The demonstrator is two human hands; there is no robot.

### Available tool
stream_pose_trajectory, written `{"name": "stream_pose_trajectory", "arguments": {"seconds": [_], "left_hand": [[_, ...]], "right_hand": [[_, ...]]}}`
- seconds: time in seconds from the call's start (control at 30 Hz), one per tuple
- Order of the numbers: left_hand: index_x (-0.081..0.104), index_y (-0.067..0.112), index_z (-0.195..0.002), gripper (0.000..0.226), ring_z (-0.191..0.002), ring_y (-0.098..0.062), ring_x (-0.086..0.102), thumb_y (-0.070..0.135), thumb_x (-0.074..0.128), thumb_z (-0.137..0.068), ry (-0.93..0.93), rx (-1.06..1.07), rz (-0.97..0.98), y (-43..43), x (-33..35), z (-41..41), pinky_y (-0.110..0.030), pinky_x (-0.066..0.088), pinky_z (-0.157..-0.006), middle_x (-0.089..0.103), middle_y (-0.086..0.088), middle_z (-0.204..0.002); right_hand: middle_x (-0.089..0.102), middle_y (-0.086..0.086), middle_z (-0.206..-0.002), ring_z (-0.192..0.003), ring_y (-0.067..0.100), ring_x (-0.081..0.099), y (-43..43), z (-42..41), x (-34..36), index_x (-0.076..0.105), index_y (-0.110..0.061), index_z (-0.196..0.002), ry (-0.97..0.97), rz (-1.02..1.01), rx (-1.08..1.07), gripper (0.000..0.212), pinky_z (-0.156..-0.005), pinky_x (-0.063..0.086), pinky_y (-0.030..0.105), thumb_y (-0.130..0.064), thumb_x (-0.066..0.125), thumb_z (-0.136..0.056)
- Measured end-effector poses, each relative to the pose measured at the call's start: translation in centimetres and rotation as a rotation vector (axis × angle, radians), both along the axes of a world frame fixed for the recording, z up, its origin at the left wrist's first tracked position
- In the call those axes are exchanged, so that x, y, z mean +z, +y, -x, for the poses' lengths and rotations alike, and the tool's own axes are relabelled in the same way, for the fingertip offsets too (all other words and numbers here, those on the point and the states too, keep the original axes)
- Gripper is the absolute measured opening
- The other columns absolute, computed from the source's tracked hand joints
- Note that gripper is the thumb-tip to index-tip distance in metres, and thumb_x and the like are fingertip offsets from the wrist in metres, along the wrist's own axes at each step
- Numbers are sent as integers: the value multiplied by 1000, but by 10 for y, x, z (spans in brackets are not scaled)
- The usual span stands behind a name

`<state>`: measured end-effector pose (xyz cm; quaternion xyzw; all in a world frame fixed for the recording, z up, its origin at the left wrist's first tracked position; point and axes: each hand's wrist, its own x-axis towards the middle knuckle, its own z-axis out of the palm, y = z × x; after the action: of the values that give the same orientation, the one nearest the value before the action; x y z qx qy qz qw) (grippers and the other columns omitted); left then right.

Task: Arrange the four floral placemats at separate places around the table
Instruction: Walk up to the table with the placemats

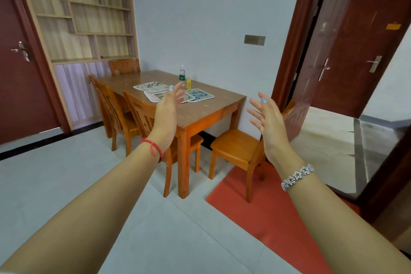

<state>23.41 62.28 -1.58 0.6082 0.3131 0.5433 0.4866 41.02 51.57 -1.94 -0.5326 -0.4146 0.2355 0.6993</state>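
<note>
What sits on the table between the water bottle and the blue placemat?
In the head view, a small yellow box stands between the water bottle and the blue placemat, right beside the bottle on the table.

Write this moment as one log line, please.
placemats: bunched, overlapping on table | left hand: open, empty | right hand: open, empty | arranging: not begun

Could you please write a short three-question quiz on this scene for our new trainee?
1. True or false: the placemats are already spread to separate places on the table.
2. What stands beside the water bottle? A) yellow box B) mug C) vase
3. What is each hand holding?

Key:
1. False; they lie clustered and overlapping.
2. A, the yellow box.
3. Nothing; the left hand and right hand are open, short of the table.
</note>
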Motion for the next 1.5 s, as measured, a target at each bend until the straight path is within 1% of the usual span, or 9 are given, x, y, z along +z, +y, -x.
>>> {"name": "stream_pose_trajectory", "arguments": {"seconds": [0.3, 0.57, 0.73, 0.87, 1.0, 1.07, 1.17, 1.27, 1.5], "left_hand": [[42, 27, -137, 48, -131, -20, 43, 42, 19, -99, -18, -8, 5, 173, 6, -27, -37, 24, -111, 54, -6, -137], [38, 32, -139, 49, -120, -2, 32, 45, 14, -98, 33, -31, 25, 295, -3, -59, -29, 14, -97, 55, 2, -136], [38, 31, -139, 47, -134, -14, 37, 44, 17, -99, 39, -31, 50, 365, -18, -82, -32, 18, -105, 54, -1, -138], [40, 31, -138, 46, -131, -16, 44, 45, 20, -98, 33, -21, 75, 421, -27, -106, -34, 23, -109, 54, -2, -137], [40, 31, -138, 44, -122, -16, 52, 42, 22, -99, 21, -6, 96, 482, -25, -141, -35, 27, -105, 54, -3, -136], [38, 32, -139, 44, -120, -20, 55, 42, 23, -99, -3, -12, 99, 512, -21, -158, -36, 31, -105, 54, -3, -134], [34, 35, -140, 45, -117, -18, 57, 44, 23, -98, -22, -2, 113, 552, -20, -178, -35, 29, -97, 53, 0, -134], [33, 33, -141, 45, -113, -16, 57, 43, 22, -99, -27, 24, 118, 588, -21, -189, -33, 25, -96, 51, -2, -138], [33, 36, -141, 44, -113, -15, 56, 43, 23, -98, -7, 41, 143, 666, -30, -212, -41, 28, -106, 51, -1, -139]], "right_hand": [[57, -6, -123, -115, 12, 55, 167, -22, -2, 39, -27, -136, 8, 34, -73, 40, -107, 37, 37, -36, 31, -99], [57, 0, -130, -120, 15, 54, 286, -58, -13, 39, -27, -137, 4, 57, -97, 39, -106, 37, 33, -34, 30, -100], [56, -2, -128, -118, 15, 55, 361, -86, -29, 40, -26, -136, 27, 64, -93, 39, -108, 38, 39, -34, 34, -98], [50, -2, -136, -114, 12, 56, 423, -111, -44, 39, -30, -135, 36, 52, -82, 39, -107, 38, 38, -37, 35, -97], [48, -3, -138, -108, 7, 56, 488, -141, -51, 41, -34, -129, 26, 37, -82, 33, -92, 45, 20, -37, 35, -97], [49, -4, -135, -112, 9, 56, 520, -158, -48, 41, -34, -130, 8, 42, -73, 34, -88, 46, 19, -38, 34, -97], [52, -5, -125, -107, 7, 56, 564, -181, -42, 42, -29, -133, 40, 26, -44, 37, -54, 48, 5, -35, 36, -97], [54, -9, -116, -105, 9, 57, 604, -198, -42, 43, -29, -132, 47, 49, -58, 36, -45, 44, 3, -34, 36, -97], [57, -10, -116, -104, 7, 60, 679, -220, -56, 43, -29, -130, -7, 124, -98, 34, -67, 46, 12, -30, 35, -97]]}}
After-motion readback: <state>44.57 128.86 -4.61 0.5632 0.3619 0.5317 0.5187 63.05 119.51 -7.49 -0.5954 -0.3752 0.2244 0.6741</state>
